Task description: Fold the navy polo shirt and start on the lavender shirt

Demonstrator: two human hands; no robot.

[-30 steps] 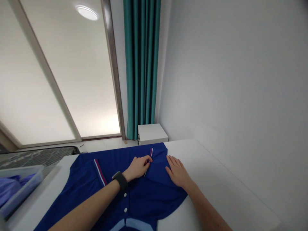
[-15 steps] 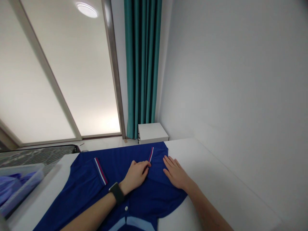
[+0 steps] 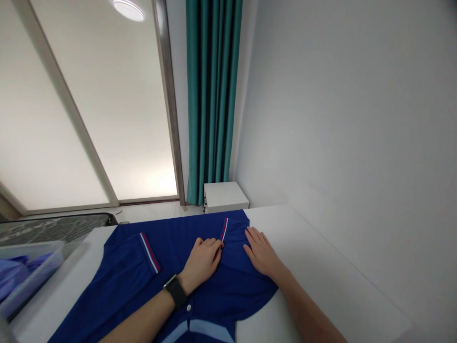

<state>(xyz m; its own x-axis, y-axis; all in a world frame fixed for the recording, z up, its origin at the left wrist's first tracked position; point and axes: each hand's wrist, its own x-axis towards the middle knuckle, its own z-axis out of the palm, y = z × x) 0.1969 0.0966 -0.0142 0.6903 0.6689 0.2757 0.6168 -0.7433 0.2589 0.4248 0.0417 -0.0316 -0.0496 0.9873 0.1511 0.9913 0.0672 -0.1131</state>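
A royal-blue polo shirt point(image 3: 221, 295) lies flat with its light-blue collar toward me and white buttons down its placket. My left hand point(image 3: 202, 261), wearing a black smartwatch point(image 3: 175, 291), rests on the shirt with curled fingers holding the edge of a folded sleeve point(image 3: 232, 243). That sleeve's striped cuff point(image 3: 224, 229) points away from me. My right hand point(image 3: 260, 252) lies flat with fingers apart, partly on the shirt's edge and partly on the white surface. The other sleeve's striped cuff point(image 3: 150, 252) lies to the left.
The white table point(image 3: 321, 267) runs along a white wall at the right. A clear plastic bin point(image 3: 28, 271) holding blue clothing stands at the left, near a dark patterned case point(image 3: 50, 231). Beyond are a white bedside cabinet point(image 3: 226, 196), teal curtain point(image 3: 210, 95) and frosted glass door point(image 3: 89, 105).
My left hand has slid slightly toward me along the folded sleeve, and my right hand has shifted a little left. The view has tilted slightly upward.
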